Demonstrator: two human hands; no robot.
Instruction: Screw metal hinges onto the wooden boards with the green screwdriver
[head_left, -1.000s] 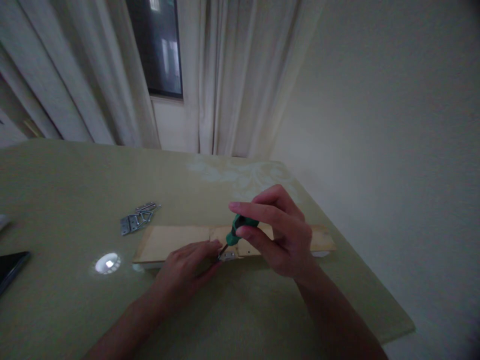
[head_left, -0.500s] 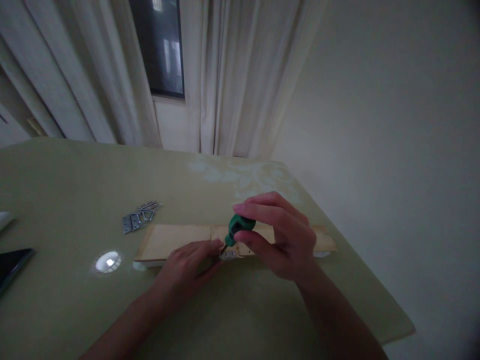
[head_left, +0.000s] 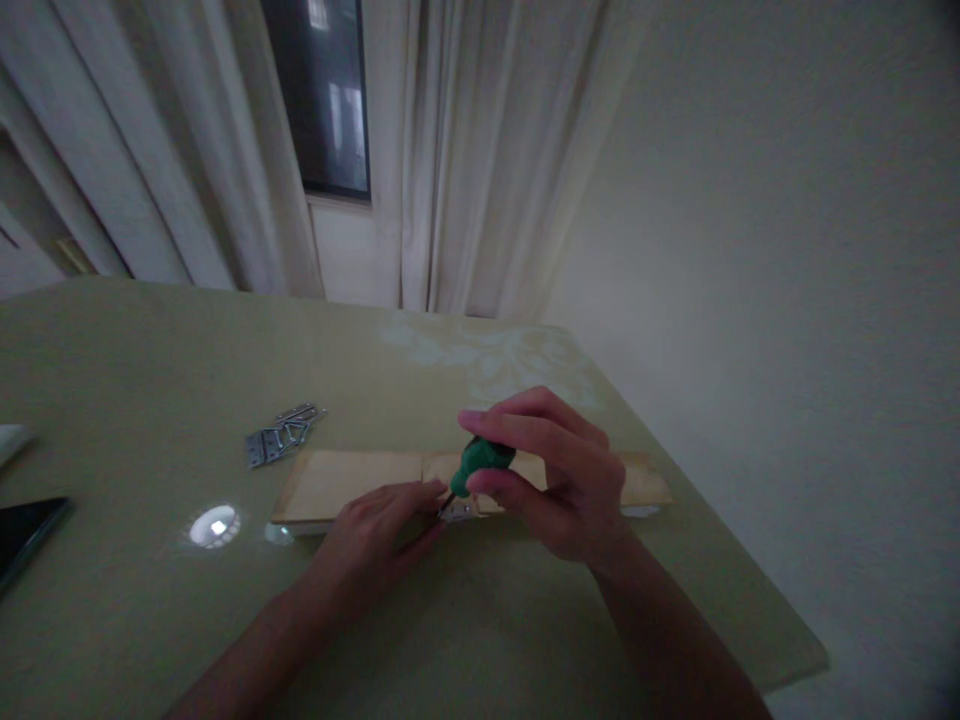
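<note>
A short green-handled screwdriver (head_left: 478, 463) is gripped between the thumb and fingers of my right hand (head_left: 559, 475). It leans, with its tip down at a small metal hinge (head_left: 459, 511) on the near edge of a pale wooden board (head_left: 360, 475). My left hand (head_left: 386, 520) holds the board's near edge just left of the hinge, fingers on top and thumb lower in front. The screwdriver's tip is close to those left fingertips; whether a screw sits under it is too small to tell.
Behind the board's left end lies a pile of metal hinges (head_left: 281, 436) on the green-covered table (head_left: 187, 370). A dark flat device (head_left: 30, 535) and a white object (head_left: 11, 440) are at the left edge. A wall (head_left: 787, 350) borders the table's right side.
My right hand has turned slightly, its fingers shifting a little left over the screwdriver's handle, which has rotated somewhat. My left hand and the board look the same.
</note>
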